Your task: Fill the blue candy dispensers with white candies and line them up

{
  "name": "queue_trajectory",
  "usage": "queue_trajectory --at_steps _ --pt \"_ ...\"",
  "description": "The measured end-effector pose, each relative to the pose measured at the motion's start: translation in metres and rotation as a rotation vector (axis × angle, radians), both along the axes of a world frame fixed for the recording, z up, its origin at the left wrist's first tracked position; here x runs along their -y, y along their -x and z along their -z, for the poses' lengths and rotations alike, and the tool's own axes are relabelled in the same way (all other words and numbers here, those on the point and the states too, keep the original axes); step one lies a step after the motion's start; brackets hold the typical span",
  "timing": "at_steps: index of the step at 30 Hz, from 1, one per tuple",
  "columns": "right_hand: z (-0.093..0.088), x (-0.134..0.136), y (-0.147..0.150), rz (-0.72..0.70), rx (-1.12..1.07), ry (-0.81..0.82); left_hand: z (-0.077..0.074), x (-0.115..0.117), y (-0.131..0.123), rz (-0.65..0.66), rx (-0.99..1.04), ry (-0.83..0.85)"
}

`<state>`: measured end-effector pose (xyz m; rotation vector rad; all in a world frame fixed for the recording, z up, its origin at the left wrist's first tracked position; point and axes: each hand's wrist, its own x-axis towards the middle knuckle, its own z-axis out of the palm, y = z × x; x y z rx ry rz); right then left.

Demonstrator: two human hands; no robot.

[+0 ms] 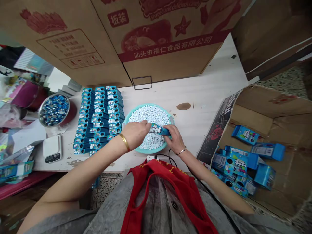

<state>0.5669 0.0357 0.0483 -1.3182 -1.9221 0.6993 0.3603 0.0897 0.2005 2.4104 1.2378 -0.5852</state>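
A small blue box point(163, 130) lies tilted over a teal basin point(148, 151) full of small white candies point(149, 113). White pieces show at the box's left part. My right hand point(175, 139) is closed round the right end of the box. At the box's left end is my left hand point(136, 132), its fingers pressed together above the candies; what they hold, if anything, is hidden. Left of the basin, blue boxes with white pieces in their windows point(99, 120) stand in three packed columns.
Large cartons point(156, 61) stand along the back. A metal bowl of blue-wrapped pieces point(55, 110) and a white scale point(52, 149) are at the left. At the right, an open carton point(287, 123) holds several blue boxes point(246, 135). A black cable point(202, 183) runs past my right forearm.
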Motion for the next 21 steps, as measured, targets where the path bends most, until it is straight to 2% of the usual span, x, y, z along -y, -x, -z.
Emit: queue_trajectory --at_steps 4,6,7,9,11,13,15,17,19,21 --pt "0.003 -0.002 0.000 0.002 -0.002 -0.008 -0.008 0.003 -0.005 0.014 0.000 -0.047" --pt "0.004 -0.003 0.000 0.008 -0.015 -0.008 0.001 0.004 0.006 -0.035 0.030 -0.091" --pt "0.003 -0.004 -0.001 0.016 -0.025 -0.005 0.011 0.004 0.015 -0.079 0.045 -0.110" --pt "0.002 -0.005 -0.005 0.048 -0.048 0.008 0.039 0.006 0.037 -0.190 0.033 -0.116" --pt "0.000 -0.006 -0.010 0.094 -0.067 0.025 0.079 0.012 0.057 -0.288 -0.031 -0.060" --pt "-0.002 -0.006 -0.016 0.144 -0.078 0.037 0.123 0.019 0.065 -0.360 -0.068 0.028" --pt "-0.004 -0.007 -0.023 0.190 -0.080 0.053 0.164 0.026 0.056 -0.436 0.030 0.077" --pt "-0.004 -0.008 -0.027 0.231 -0.079 0.084 0.195 0.030 0.035 -0.501 0.189 0.090" --pt "-0.002 -0.008 -0.030 0.265 -0.086 0.120 0.215 0.030 0.012 -0.533 0.298 0.084" --pt "0.000 -0.007 -0.030 0.296 -0.103 0.145 0.226 0.028 -0.001 -0.540 0.339 0.079"
